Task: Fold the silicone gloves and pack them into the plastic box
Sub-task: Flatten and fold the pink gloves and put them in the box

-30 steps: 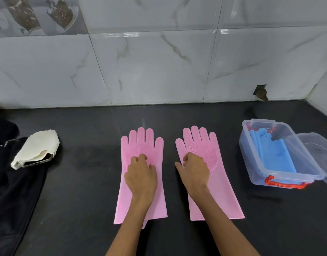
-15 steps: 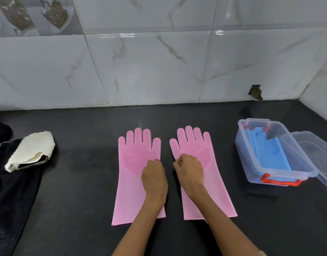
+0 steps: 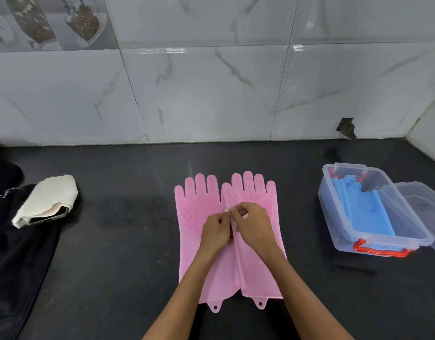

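Grip: left hand and right hand, fingers curled, pinch the meeting inner edges of two pink silicone gloves lying flat, touching, on the black bench; which hand holds which edge is unclear. Open plastic box holding blue gloves at 3 o'clock, well apart; cream cloth at 9 o'clock.

box right, cloth left

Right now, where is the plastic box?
In the head view, the plastic box sits open on the black counter at the right, beside the pink gloves, with blue gloves inside.
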A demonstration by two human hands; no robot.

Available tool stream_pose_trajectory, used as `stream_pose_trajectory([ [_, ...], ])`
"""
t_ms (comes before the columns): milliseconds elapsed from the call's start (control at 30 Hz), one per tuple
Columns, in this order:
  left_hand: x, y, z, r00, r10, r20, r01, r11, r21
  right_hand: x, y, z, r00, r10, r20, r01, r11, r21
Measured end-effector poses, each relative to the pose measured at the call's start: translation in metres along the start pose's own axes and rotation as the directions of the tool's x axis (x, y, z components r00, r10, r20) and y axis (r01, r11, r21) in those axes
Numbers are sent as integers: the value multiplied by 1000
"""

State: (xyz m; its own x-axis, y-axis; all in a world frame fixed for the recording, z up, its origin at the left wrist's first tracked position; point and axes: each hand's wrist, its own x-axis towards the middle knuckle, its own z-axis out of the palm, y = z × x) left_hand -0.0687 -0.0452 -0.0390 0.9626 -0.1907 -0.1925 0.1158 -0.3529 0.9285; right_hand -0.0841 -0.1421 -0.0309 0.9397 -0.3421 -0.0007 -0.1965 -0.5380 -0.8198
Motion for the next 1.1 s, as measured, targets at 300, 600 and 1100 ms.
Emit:
stream_pose_trajectory([
  [300,-5,10,23,976,38,213,-77,982,175,-6,32,-42,907,401,-132,-418,808,-415],
  [600,5,39,3,916,-70,394,245,876,-415,33,28,-56,865,218,451,-461,699,547],
  [1100,-15,-12,-92,968,-135,214,183,958,-223,34,-20,-15,852,118,510,-228,961,159],
])
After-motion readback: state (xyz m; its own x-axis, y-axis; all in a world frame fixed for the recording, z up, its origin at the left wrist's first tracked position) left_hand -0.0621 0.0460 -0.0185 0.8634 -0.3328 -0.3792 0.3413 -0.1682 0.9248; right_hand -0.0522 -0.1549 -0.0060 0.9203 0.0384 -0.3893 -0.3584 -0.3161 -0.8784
